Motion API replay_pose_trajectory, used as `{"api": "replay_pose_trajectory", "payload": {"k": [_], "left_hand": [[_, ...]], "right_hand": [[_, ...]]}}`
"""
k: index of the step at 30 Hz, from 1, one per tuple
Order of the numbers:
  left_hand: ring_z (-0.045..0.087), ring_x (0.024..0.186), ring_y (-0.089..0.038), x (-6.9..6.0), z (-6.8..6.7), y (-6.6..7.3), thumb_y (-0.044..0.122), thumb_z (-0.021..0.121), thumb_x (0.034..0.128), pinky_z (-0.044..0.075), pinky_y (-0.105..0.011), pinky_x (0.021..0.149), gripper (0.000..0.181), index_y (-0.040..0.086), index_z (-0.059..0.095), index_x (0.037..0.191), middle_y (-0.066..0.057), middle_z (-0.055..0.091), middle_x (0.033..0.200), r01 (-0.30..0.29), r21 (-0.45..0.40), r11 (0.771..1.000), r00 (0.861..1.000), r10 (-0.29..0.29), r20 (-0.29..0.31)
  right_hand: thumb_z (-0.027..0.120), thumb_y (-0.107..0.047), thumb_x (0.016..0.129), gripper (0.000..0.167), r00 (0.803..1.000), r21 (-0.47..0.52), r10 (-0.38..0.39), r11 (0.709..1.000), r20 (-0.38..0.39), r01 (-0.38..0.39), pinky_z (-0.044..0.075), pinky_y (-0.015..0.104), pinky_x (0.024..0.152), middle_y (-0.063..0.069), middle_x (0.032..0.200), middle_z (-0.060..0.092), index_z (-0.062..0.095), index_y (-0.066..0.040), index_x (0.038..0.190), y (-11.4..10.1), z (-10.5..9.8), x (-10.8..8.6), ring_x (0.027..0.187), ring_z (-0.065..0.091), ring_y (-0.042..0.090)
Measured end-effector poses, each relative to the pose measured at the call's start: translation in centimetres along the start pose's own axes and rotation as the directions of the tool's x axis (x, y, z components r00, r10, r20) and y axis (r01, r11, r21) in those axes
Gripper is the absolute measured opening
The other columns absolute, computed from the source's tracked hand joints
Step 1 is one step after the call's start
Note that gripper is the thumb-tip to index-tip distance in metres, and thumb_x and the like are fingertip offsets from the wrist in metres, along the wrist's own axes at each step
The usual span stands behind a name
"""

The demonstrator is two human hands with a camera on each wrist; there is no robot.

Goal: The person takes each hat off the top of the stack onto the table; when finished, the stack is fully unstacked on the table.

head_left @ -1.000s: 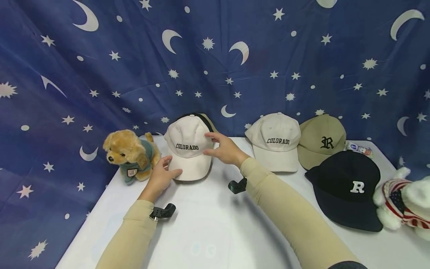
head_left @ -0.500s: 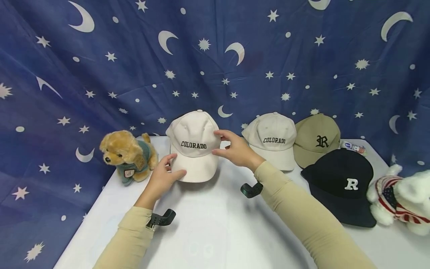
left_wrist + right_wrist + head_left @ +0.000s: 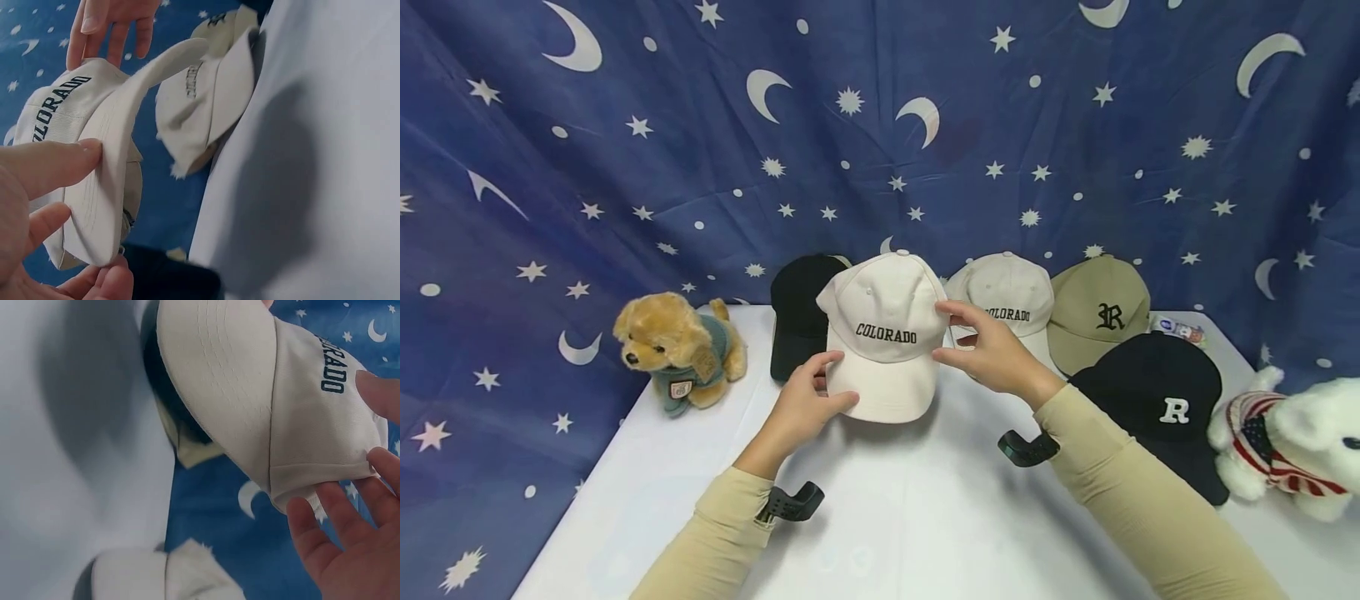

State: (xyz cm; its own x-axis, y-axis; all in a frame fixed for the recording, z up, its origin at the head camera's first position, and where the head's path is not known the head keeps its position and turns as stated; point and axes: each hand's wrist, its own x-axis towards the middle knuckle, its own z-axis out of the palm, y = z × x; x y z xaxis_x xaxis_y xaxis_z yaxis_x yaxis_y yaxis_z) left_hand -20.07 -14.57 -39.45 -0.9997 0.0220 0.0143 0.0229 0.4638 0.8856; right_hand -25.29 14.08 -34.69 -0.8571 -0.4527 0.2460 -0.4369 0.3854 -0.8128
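Note:
Between both hands, a white baseball cap (image 3: 887,312) lettered COLORADO is held up off the table, its brim toward me. My left hand (image 3: 801,404) pinches the left edge of the brim, thumb on top and fingers beneath, as the left wrist view shows. The right hand (image 3: 992,350) grips the right side of the crown, with fingers at its lower rim in the right wrist view. Behind and left of the held cap stands a plain black cap (image 3: 801,312), with a sliver of a lighter cap behind it. A second white COLORADO cap (image 3: 1011,292) is partly hidden by my right hand.
A tan cap (image 3: 1093,292) and a navy cap (image 3: 1150,383), each marked R, sit on the right of the white table (image 3: 910,517). A plush dog (image 3: 677,350) sits at the left, a white plush toy (image 3: 1285,442) at the right. A starry curtain (image 3: 850,150) hangs behind.
Both hands have lifted the white cap off the stack at the left and carried it rightward and nearer. The black cap beneath it has come into sight.

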Motion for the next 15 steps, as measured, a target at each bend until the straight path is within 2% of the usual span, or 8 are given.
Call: {"api": "replay_pose_trajectory", "payload": {"k": [4,10,13,15], "left_hand": [[0.055,0.098,-0.024,-0.4,1.5,0.4,0.009,0.081,0.0805,0.048,-0.033,0.077,0.063,0.01,0.057,0.139,-0.014,0.052,0.126,-0.026,-0.011,1.0,0.999,0.026,0.029],[0.056,0.09,-0.018,-0.8,3.7,1.0,0.011,0.082,0.0796,0.049,-0.032,0.076,0.061,0.011,0.06,0.136,-0.016,0.048,0.135,-0.075,0.035,0.997,0.995,0.072,0.073],[0.056,0.09,-0.018,-0.9,4.7,1.4,0.013,0.082,0.0804,0.049,-0.033,0.078,0.06,0.011,0.059,0.136,-0.017,0.044,0.139,-0.103,0.04,0.994,0.99,0.099,0.103],[0.056,0.09,-0.018,-1.0,5.4,1.6,0.014,0.082,0.0805,0.05,-0.033,0.077,0.06,0.01,0.059,0.136,-0.017,0.046,0.136,-0.121,0.039,0.992,0.986,0.115,0.124]], "right_hand": [[0.074,-0.008,0.089,0.064,1.0,-0.02,-0.008,1.0,-0.019,0.008,0.045,0.048,0.1,0.017,0.148,0.045,0.045,0.002,0.146,0.7,-1.1,-1.4,0.131,0.046,0.035],[0.073,-0.006,0.09,0.063,0.999,-0.047,-0.001,0.999,-0.049,-0.001,0.045,0.052,0.099,0.019,0.147,0.045,0.045,0.003,0.145,1.6,-2.7,-3.7,0.13,0.046,0.036],[0.073,-0.006,0.09,0.063,0.998,-0.064,0.007,0.998,-0.06,-0.011,0.045,0.052,0.099,0.018,0.146,0.045,0.045,0.002,0.146,1.9,-3.6,-4.9,0.129,0.046,0.035],[0.073,-0.007,0.09,0.063,0.998,-0.086,0.011,0.996,-0.065,-0.017,0.046,0.049,0.098,0.018,0.146,0.045,0.045,0.001,0.146,2.2,-4.1,-5.6,0.129,0.046,0.035]]}}
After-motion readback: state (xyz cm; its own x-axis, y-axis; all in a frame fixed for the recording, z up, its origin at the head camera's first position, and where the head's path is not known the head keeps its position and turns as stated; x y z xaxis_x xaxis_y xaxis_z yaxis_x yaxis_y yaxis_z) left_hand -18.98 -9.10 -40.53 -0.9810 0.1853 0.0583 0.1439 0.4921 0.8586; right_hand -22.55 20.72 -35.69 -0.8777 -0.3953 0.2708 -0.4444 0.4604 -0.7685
